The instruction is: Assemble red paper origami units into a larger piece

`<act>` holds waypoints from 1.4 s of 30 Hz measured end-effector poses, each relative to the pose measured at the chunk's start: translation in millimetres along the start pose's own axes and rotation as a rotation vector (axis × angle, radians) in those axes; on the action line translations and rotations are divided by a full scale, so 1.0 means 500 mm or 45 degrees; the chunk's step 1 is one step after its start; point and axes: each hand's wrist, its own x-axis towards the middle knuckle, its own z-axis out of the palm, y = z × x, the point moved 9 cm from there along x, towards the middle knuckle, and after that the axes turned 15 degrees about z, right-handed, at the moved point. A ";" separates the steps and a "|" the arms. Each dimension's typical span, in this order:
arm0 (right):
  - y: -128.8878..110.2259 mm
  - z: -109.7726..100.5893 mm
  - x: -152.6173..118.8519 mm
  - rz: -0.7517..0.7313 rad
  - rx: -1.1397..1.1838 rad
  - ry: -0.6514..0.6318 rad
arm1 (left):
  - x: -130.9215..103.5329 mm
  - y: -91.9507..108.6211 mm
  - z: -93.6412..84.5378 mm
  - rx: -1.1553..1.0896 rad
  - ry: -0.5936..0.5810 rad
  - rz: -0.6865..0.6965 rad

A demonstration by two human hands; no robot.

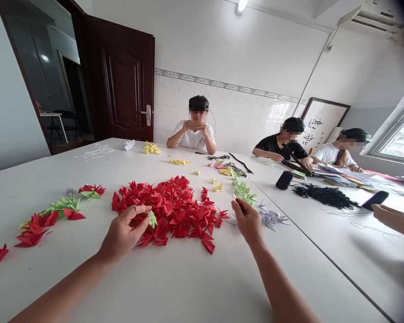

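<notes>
My left hand [129,229] pinches a light green folded paper piece [152,220] at the left front of a big pile of red folded paper pieces [178,206]. At the pile's right side, my right hand [248,218] is closed with thumb and finger together on a small whitish thing at its fingertips, too small to make out. Just beyond the right hand lie green folded pieces [244,190], and pale lilac ones [272,217] are beside it. A strung-out row of red and green pieces [59,206] is on the left.
The white table [188,287] carries yellow pieces [151,148], white strings [101,151], a black thread spool [284,180] and a black thread bundle [325,195]. Several people sit around it. A person's hand [393,220] holds a black object at the right.
</notes>
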 end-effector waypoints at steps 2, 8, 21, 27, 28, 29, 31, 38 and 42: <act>0.008 -0.040 0.011 0.018 0.153 0.181 | 0.004 0.005 -0.003 -0.006 0.024 0.044; 0.032 -0.038 0.023 0.106 0.196 0.138 | 0.002 -0.016 -0.004 -0.022 0.000 0.002; -0.031 0.075 -0.067 -0.220 -0.217 -0.229 | 0.004 -0.025 0.004 0.005 -0.047 -0.019; -0.028 0.082 -0.068 -0.200 -0.273 -0.248 | 0.001 -0.032 0.005 0.003 -0.046 -0.029; -0.027 0.083 -0.068 -0.195 -0.280 -0.257 | 0.000 -0.033 0.005 0.007 -0.044 -0.038; -0.026 0.084 -0.068 -0.193 -0.285 -0.264 | 0.000 -0.033 0.005 0.010 -0.045 -0.047; -0.027 0.085 -0.069 -0.199 -0.294 -0.275 | -0.001 -0.033 0.005 0.015 -0.046 -0.058; -0.032 0.084 -0.073 -0.229 -0.307 -0.274 | -0.001 -0.035 0.009 0.002 -0.077 -0.091; -0.036 0.090 -0.082 -0.237 -0.308 -0.267 | 0.000 -0.032 0.009 -0.009 -0.068 -0.083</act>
